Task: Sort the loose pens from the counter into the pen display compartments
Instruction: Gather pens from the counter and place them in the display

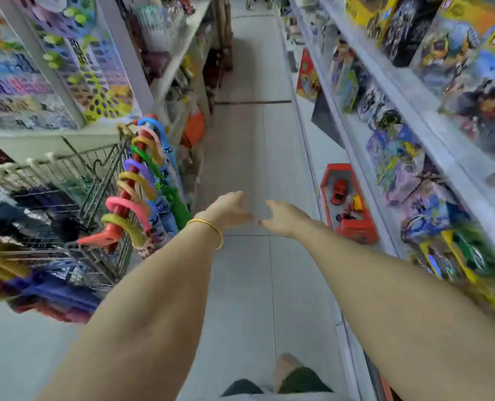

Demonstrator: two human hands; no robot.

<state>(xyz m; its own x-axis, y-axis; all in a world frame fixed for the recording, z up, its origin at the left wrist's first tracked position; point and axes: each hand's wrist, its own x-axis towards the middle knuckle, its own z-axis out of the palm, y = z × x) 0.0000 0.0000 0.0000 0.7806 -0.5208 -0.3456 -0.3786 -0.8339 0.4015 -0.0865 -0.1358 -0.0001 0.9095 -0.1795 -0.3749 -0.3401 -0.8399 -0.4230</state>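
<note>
No pens, counter or pen display show in the head view. Both my arms stretch forward over a shop aisle floor. My left hand (228, 209), with a gold bangle on its wrist, hangs palm down, fingers loosely apart and holding nothing. My right hand (282, 217) is just to its right, fingertips almost meeting the left's, also holding nothing. The frame is blurred by motion.
A wire basket (95, 180) with umbrellas, their coloured curved handles (136, 183) sticking out, stands at the left. White shelves of boxed toys (414, 140) line the right. A red toy-car box (347, 204) leans on the floor. The tiled aisle (255, 125) runs ahead.
</note>
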